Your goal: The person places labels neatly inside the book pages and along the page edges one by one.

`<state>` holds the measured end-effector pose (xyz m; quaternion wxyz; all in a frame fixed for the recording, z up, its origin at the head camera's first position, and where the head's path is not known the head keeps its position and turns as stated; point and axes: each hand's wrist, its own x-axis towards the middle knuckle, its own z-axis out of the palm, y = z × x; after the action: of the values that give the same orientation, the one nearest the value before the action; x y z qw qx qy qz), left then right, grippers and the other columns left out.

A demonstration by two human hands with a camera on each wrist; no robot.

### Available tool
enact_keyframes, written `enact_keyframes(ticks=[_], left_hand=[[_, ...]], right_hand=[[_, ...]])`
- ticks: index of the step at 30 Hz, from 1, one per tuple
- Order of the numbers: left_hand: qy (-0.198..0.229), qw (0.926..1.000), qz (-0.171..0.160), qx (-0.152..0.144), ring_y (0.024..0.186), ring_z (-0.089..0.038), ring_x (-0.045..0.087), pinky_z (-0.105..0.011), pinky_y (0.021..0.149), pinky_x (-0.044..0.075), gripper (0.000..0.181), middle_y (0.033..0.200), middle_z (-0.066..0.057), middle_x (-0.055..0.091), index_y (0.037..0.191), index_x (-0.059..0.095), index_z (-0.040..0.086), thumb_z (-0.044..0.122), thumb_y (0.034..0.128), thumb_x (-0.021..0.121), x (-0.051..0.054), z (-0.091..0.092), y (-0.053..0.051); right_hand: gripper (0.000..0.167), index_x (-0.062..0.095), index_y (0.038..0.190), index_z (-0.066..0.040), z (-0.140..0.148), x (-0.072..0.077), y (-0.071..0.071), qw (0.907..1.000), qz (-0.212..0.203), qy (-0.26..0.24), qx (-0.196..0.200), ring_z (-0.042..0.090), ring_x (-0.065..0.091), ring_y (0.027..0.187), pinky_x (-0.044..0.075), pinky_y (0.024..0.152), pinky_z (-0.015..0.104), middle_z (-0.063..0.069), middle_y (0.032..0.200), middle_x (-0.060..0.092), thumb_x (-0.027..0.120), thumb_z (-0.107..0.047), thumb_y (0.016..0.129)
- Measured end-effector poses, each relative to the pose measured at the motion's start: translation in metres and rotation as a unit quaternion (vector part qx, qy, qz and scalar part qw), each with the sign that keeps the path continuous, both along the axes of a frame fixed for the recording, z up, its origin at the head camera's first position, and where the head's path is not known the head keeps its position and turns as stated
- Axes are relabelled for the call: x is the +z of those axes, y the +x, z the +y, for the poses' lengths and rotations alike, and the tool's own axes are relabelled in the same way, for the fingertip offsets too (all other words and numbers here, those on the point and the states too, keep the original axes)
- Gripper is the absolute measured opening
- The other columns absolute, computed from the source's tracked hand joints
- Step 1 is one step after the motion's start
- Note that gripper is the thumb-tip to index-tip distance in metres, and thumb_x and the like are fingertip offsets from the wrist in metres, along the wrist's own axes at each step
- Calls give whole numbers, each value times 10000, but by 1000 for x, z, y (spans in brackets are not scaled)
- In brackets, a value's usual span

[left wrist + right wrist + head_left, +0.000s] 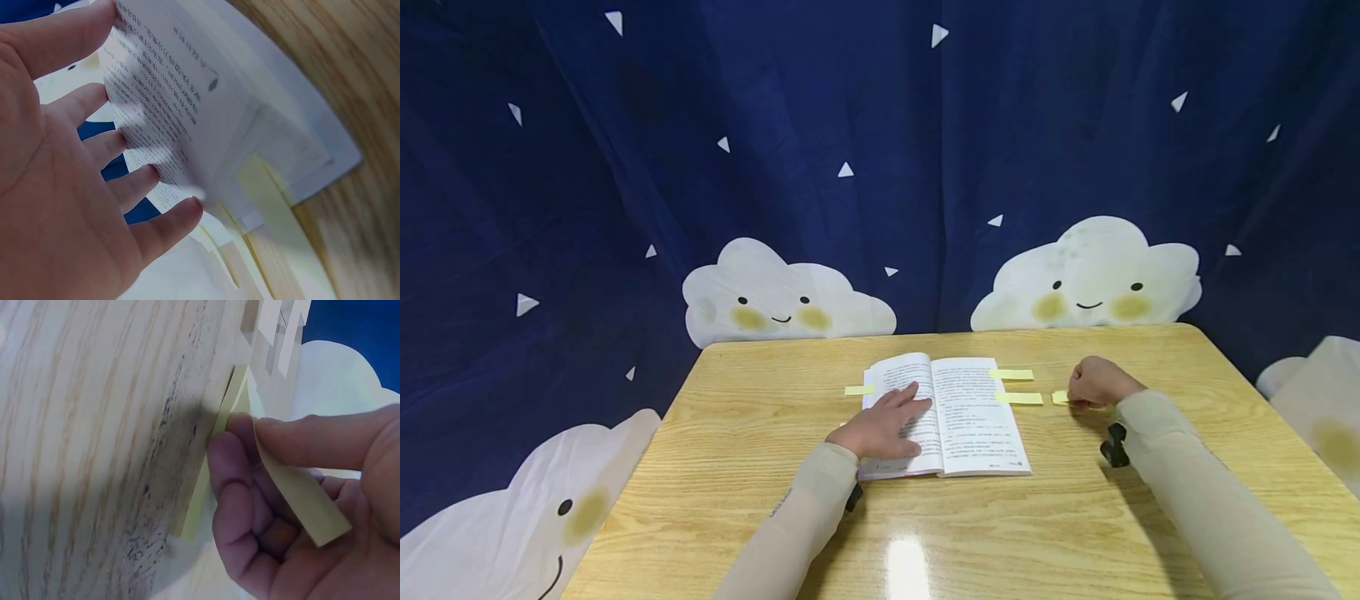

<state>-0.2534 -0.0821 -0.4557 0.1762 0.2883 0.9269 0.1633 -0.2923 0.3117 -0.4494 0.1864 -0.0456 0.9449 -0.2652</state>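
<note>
An open book [976,417] with printed pages lies on the wooden table. Spread across its left page is my left hand [883,425], fingers apart; the left wrist view shows its fingertips against the printed page [156,106]. To the right of the book, my right hand [1101,383] pinches the top yellow sticky note [306,503] between thumb and fingers. That strip is lifted at one end and still joins the sticky note pad [237,394] at the other. The pad lies on the table, partly hidden behind the fingers.
Yellow sticky notes stick out from the book's right edge, such as one strip [1022,398], and another tab [859,390] shows at the left edge. Beyond the wooden table [737,433] hangs a dark blue curtain [850,100] with clouds.
</note>
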Motion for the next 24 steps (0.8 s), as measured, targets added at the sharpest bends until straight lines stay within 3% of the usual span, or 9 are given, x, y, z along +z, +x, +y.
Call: enact_keyframes(ticks=[7,11,16,24], left_hand=[[-29,10000,1,27,1569,-300,114,-508,1207,303,725,1700,26,75,1569,302,294,337,938,656,1,0,0],[-44,10000,-31,29,1571,-295,108,-505,1214,291,725,1700,32,68,1571,296,298,342,941,652,0,1,1],[-11,10000,-53,9,1572,-290,100,-506,1217,285,725,1700,29,63,1572,291,297,341,943,648,0,1,1],[20,10000,-77,0,1570,-312,105,-516,1212,291,722,1700,22,66,1570,300,287,327,940,650,2,1,2]], right_hand=[[220,551,655,-74,4,-4,4,9991,325,-230,117,103,415,508,386,566,273,-8,577,553,572,-71,874],[95,607,832,10,3,-4,14,9969,450,-646,67,135,489,579,422,591,293,24,654,591,613,-70,884],[210,616,1046,93,-7,5,30,9950,359,-937,-7,164,542,647,471,629,326,69,720,628,587,-69,915],[131,633,897,-29,-44,11,54,9948,504,-874,125,136,456,609,383,571,285,59,687,569,561,-118,961]])
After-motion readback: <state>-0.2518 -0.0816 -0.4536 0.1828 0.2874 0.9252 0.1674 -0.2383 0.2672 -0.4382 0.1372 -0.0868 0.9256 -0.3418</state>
